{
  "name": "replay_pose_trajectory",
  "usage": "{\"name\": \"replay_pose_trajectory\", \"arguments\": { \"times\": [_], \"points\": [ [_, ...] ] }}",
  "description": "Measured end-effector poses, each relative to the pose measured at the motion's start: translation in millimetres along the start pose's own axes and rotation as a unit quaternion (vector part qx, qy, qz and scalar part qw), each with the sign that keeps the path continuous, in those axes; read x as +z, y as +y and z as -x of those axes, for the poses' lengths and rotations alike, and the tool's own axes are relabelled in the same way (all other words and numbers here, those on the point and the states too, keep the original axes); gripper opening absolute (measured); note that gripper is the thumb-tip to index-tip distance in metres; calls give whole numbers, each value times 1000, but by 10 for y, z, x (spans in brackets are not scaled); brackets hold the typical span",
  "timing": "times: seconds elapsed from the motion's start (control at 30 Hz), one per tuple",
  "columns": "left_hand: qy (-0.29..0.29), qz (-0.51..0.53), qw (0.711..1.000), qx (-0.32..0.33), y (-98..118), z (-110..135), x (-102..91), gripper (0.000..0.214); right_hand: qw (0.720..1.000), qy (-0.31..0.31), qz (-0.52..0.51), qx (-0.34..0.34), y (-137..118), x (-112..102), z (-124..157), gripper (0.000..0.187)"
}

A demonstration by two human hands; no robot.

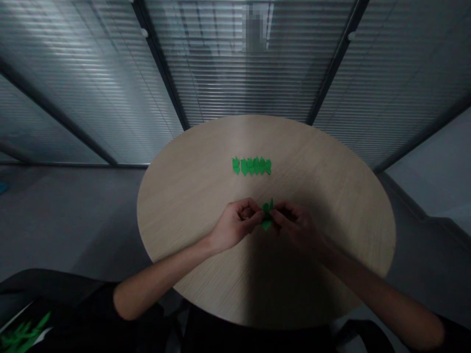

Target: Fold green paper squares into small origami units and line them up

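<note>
Fingers (255, 218) of the left hand (235, 226) pinched a small piece of folded green paper (267, 215) from one side, and the right hand (296, 228) pinched it from the other side. Both hands were bent in and close together. They were not spread out. The paper stuck up between them, with one pointy tip at the top and one at the bottom. Part of it was hidden by the fingers, so its full shape could not be seen. It was held near the middle of the frame, just over the front part of the desk.

Both arms were bare and reached in from the bottom corners. The left forearm (165, 274) came from the lower left, and the right forearm (368, 287) came from the lower right. A dark sleeve (91, 299) showed at the lower left.

Just above the hands, a row of folded green shapes (251, 165) sat on the round wooden desk (324, 162). There were about six or seven, side by side and touching. These looked finished. The piece in the hands was not in the row. More green paper bits (22, 336) lay in the lower left corner, well away from the desk.
</note>
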State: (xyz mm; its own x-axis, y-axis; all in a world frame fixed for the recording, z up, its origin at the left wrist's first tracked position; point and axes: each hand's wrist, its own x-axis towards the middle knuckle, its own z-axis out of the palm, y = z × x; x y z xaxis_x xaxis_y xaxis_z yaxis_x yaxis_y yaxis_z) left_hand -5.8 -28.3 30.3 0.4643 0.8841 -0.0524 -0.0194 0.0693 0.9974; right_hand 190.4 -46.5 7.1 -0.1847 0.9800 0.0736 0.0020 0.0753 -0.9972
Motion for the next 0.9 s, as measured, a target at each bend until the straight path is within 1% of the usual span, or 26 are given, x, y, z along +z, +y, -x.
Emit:
{"name": "replay_pose_trajectory", "arguments": {
  "times": [0.17, 0.27, 0.37, 0.63, 0.9],
  "points": [
    [8, -10, 1000, 11, -15, -7, -10, 30, 1000, -12, -9, 1, 19, 3, 3, 32],
    [11, -13, 1000, 20, -32, -17, -21, 32, 1000, -16, 4, -2, 22, -12, -1, 30],
    [8, -19, 1000, 20, -45, -26, -30, 34, 1000, -11, 26, -4, 34, -20, -6, 29],
    [12, -33, 999, 32, -74, -41, -39, 33, 999, 12, 39, 15, 18, -10, -26, 32],
    [9, -35, 998, 53, -117, -62, -54, 31, 999, 3, 39, 28, 23, -33, -52, 33]
  ]
}}
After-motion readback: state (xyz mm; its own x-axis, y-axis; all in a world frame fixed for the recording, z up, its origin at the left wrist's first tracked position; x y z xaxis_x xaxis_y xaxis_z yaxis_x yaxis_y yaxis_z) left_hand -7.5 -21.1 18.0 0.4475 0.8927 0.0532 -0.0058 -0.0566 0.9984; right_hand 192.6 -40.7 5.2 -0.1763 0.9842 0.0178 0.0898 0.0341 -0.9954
